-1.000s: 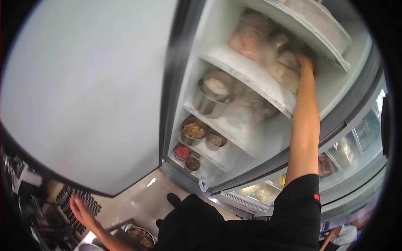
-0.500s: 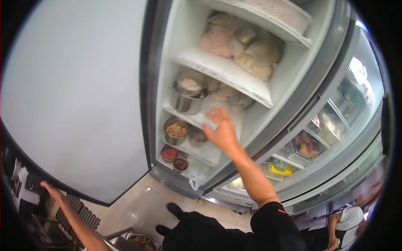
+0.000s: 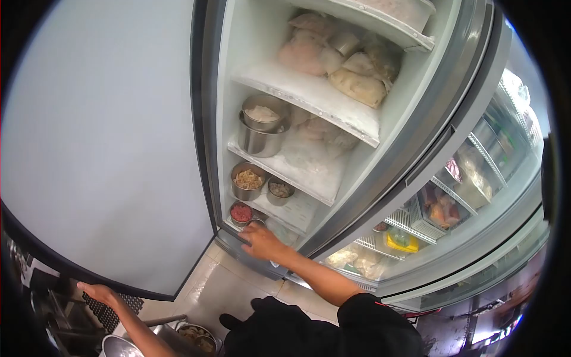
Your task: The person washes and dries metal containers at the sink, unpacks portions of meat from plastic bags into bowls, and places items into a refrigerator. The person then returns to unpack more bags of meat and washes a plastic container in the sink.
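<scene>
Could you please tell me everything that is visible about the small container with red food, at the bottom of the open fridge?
The small container is round and open at the top, with a grey wall that looks like metal. Red food with a lumpy surface fills it; its exact kind is unclear. It stands upright on the lowest visible level of the fridge, near the door side. The right hand is close; I cannot tell whether they touch.
</scene>
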Tool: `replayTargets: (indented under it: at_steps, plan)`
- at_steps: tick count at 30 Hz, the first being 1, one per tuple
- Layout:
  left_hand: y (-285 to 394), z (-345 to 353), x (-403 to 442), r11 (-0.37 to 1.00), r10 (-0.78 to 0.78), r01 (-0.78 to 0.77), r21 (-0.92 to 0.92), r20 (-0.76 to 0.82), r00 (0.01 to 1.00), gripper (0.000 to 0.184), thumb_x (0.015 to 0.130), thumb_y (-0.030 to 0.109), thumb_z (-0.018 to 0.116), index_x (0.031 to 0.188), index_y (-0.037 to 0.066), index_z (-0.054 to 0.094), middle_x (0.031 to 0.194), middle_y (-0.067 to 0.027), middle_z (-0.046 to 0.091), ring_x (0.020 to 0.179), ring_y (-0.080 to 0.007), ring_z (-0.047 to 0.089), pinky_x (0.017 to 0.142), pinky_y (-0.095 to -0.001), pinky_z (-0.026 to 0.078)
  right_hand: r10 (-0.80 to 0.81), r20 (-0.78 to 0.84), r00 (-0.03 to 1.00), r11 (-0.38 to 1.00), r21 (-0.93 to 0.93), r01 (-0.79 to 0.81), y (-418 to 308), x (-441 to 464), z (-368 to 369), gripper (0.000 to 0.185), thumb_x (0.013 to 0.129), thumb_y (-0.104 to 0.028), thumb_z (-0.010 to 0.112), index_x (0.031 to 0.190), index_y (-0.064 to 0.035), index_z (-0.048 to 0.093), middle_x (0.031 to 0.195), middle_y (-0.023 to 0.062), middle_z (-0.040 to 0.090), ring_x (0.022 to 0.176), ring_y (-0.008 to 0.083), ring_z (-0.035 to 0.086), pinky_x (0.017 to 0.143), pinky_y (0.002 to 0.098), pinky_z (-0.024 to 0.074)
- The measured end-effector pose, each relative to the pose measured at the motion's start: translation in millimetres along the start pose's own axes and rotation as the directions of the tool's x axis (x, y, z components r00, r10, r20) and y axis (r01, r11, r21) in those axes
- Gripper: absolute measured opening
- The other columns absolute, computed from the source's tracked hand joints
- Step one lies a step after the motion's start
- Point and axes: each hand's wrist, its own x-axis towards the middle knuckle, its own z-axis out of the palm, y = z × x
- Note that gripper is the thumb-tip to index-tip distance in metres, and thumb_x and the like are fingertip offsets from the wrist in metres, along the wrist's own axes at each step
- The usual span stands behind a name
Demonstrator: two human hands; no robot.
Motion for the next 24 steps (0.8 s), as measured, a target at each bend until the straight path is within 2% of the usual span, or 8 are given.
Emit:
replayTargets:
  at_steps: [2,6,12,16,18,21,22,24]
  plan:
    - [5,-8,-16,0.997,0.055,-0.055,0.058,0.000,0.999,0.062,0.099,0.040,0.018,0.126,-0.012,0.039,0.129,-0.0214,0.045,0.113,-0.0307,0.047,0.099,-0.0373,0.036,-0.013,0.213,0.977,1.000,0.009,0.011,6,-9,27,0.039,0.075,-0.018,0.061,0.112,-0.0044,0.060,0.116,0.0142,0.057,0.116,0.0309,0.045,0.092,0.0383,0.0433]
    - [18,-17,-47,0.998,0.054,-0.053,0.035,-0.023,0.998,0.062,0.098,0.041,0.019,0.126,-0.010,0.040,0.128,-0.0194,0.046,0.112,-0.0298,0.048,0.099,-0.0372,0.036,-0.095,0.223,0.970,0.995,0.024,0.092,9,-28,66,0.040,0.075,-0.016,0.060,0.113,-0.0046,0.059,0.113,0.0139,0.058,0.111,0.0311,0.049,0.091,0.0391,0.0440]
    - [4,-48,-67,0.997,-0.023,0.032,-0.074,0.124,0.992,0.060,0.097,0.045,0.021,0.134,0.000,0.033,0.134,-0.0157,0.040,0.118,-0.0262,0.044,0.100,-0.0367,0.035,-0.126,0.404,0.906,0.989,0.128,0.080,14,-43,84,0.040,0.075,-0.016,0.059,0.114,-0.0046,0.057,0.105,0.0172,0.059,0.105,0.0336,0.053,0.087,0.0420,0.0455]
    - [51,-37,-130,0.989,-0.050,0.055,-0.140,0.037,0.998,0.062,0.097,0.046,0.024,0.137,-0.001,0.029,0.137,-0.0152,0.036,0.122,-0.0251,0.039,0.103,-0.0358,0.030,-0.125,0.523,0.843,0.992,0.072,0.103,26,-64,100,0.041,0.075,-0.017,0.057,0.114,-0.0040,0.056,0.101,0.0193,0.061,0.099,0.0350,0.056,0.083,0.0433,0.0469]
    - [49,-43,-147,0.998,-0.043,0.038,-0.056,-0.091,0.995,0.061,0.097,0.046,0.022,0.133,-0.003,0.035,0.134,-0.0137,0.041,0.121,-0.0217,0.039,0.103,-0.0338,0.029,-0.139,0.547,0.826,0.990,0.076,0.117,35,-73,110,0.041,0.075,-0.017,0.057,0.114,-0.0037,0.056,0.100,0.0196,0.061,0.097,0.0354,0.058,0.082,0.0437,0.0472]
    - [53,-48,-175,0.999,-0.013,0.008,-0.049,-0.100,0.995,0.058,0.098,0.044,0.023,0.132,-0.002,0.037,0.131,-0.0124,0.043,0.118,-0.0203,0.042,0.101,-0.0340,0.031,-0.124,0.640,0.758,0.992,0.084,0.092,47,-82,118,0.044,0.074,-0.018,0.057,0.116,-0.0036,0.054,0.102,0.0205,0.061,0.097,0.0355,0.058,0.083,0.0435,0.0468]
    - [40,-63,-171,0.994,0.070,-0.067,-0.089,0.030,0.997,0.057,0.098,0.042,0.025,0.131,-0.003,0.038,0.130,-0.0122,0.044,0.116,-0.0207,0.044,0.100,-0.0340,0.032,-0.120,0.674,0.729,0.993,0.077,0.092,50,-83,118,0.046,0.074,-0.018,0.057,0.118,-0.0039,0.054,0.103,0.0207,0.061,0.098,0.0354,0.058,0.084,0.0437,0.0465]
    - [31,-74,-189,0.974,-0.050,0.065,-0.217,0.076,0.996,0.060,0.098,0.044,0.023,0.134,-0.003,0.033,0.134,-0.0148,0.039,0.120,-0.0234,0.040,0.104,-0.0359,0.028,-0.156,0.665,0.731,0.988,0.095,0.125,56,-88,124,0.047,0.074,-0.018,0.057,0.119,-0.0045,0.053,0.104,0.0210,0.061,0.099,0.0355,0.058,0.085,0.0439,0.0457]
